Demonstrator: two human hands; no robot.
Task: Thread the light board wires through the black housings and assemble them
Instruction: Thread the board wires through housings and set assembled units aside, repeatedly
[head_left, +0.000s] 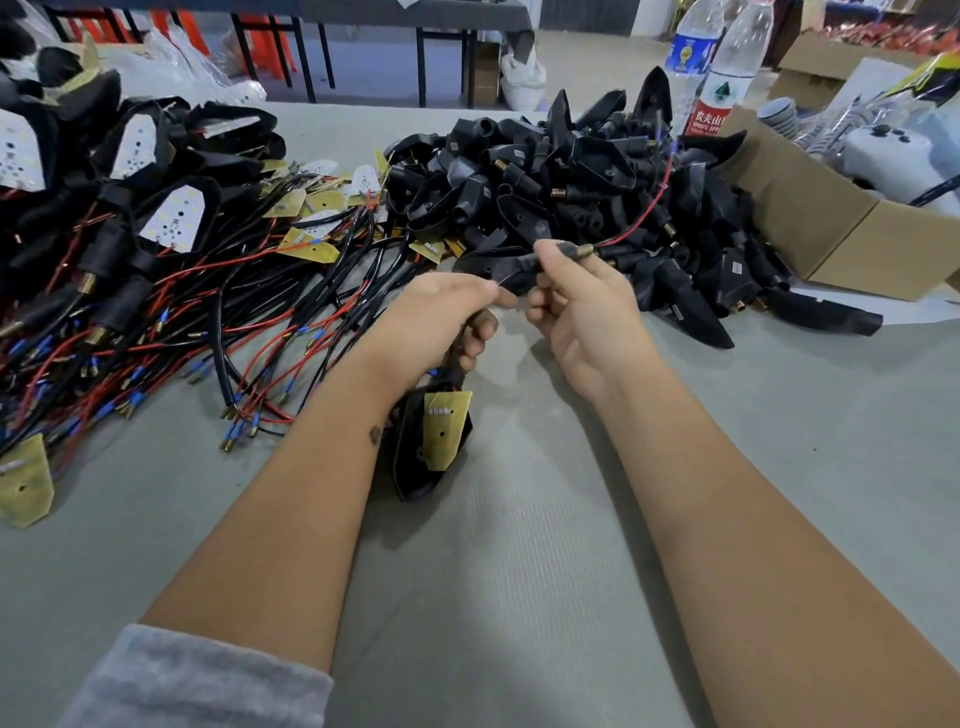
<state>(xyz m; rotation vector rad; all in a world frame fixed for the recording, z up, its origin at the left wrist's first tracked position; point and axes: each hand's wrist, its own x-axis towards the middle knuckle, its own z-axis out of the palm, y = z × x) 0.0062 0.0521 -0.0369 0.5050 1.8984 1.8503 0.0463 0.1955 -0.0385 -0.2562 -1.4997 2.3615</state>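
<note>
Head view: both hands, left hand (441, 317) and right hand (576, 306), pinch black housing (514, 270) between them

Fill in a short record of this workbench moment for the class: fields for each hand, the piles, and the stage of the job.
left hand: left hand grips wires of a yellow light board that hangs below it in a black shell
right hand: right hand pinches a black plastic housing with a brass-tipped stem; a red wire exits the stem
left pile: loose red and black wires with boards
centre pile: empty black housings
right edge: cardboard box
stage: threading under way
</note>
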